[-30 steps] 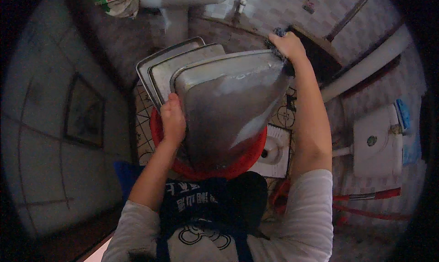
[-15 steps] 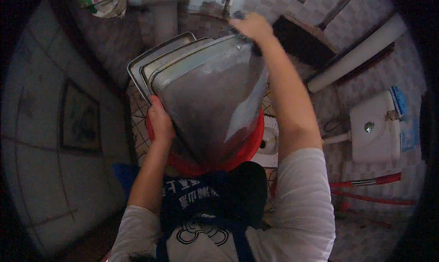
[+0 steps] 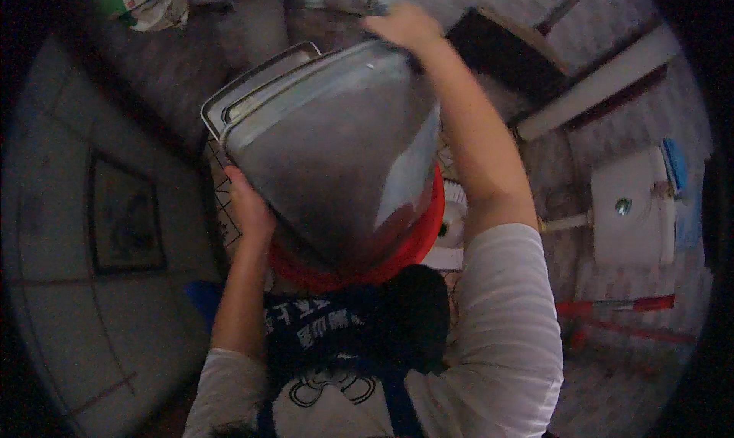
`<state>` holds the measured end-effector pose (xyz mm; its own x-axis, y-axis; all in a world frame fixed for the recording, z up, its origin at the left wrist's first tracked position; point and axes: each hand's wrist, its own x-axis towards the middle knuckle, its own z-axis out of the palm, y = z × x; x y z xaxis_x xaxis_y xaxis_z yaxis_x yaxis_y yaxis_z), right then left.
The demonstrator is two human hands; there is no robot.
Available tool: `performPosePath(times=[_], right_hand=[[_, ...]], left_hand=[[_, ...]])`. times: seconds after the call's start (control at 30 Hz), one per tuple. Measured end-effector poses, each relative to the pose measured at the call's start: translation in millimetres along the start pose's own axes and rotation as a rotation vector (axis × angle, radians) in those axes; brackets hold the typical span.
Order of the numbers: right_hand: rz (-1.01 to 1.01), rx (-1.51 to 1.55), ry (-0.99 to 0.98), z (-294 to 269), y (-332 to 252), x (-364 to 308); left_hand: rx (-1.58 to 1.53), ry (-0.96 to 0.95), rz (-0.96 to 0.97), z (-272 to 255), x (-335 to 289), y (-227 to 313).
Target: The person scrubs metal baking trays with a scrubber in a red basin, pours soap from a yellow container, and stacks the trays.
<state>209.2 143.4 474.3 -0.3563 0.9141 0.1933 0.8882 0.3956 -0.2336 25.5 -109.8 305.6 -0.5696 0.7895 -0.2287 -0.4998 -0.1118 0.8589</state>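
Note:
A large grey metal tray (image 3: 329, 140) leans in a red basin (image 3: 428, 231), its broad face towards me and a pale wet-looking patch on its right. Behind it stand more metal trays (image 3: 218, 105), their rims showing at the upper left. My left hand (image 3: 252, 208) grips the front tray's left edge, thumb up, the other fingers hidden behind it. At the tray's far top edge is my right hand (image 3: 411, 31), closed and blurred; a small dark thing shows by its fingers, too unclear to name.
A squat toilet (image 3: 451, 227) lies right of the basin, with a white cistern (image 3: 631, 205) on the right wall. A dark broom head (image 3: 505, 59) and white pipe (image 3: 596, 94) are at the upper right. A framed picture (image 3: 126, 212) hangs left.
The front tray has shifted slightly left and up in view, covering more of the trays behind. Both hands have moved left with it, the right one also a little farther away.

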Motion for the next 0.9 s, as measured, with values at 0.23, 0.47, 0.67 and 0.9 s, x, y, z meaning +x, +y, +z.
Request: performPosePath(times=[0.23,0.47,0.67,0.9], right_hand=[[0.173,0.707,-0.135,38.9,140.6,84.3],[0.644,1.397,-0.066,126.1,129.8,-23.5],[1.024,0.795,0.077,288.7,283.5,-173.8],[0.663,0.330,-0.052,334.9,168.3,-293.8]], left_hand=[[-0.072,0.014,-0.034,-3.0,9.5,-6.7],[0.052,0.146,0.008,-49.4,35.8,-2.6],[0.055,0.082,-0.124,-14.3,40.4,-27.3],[0.198,0.099,-0.143,-62.7,88.9,-47.1]])
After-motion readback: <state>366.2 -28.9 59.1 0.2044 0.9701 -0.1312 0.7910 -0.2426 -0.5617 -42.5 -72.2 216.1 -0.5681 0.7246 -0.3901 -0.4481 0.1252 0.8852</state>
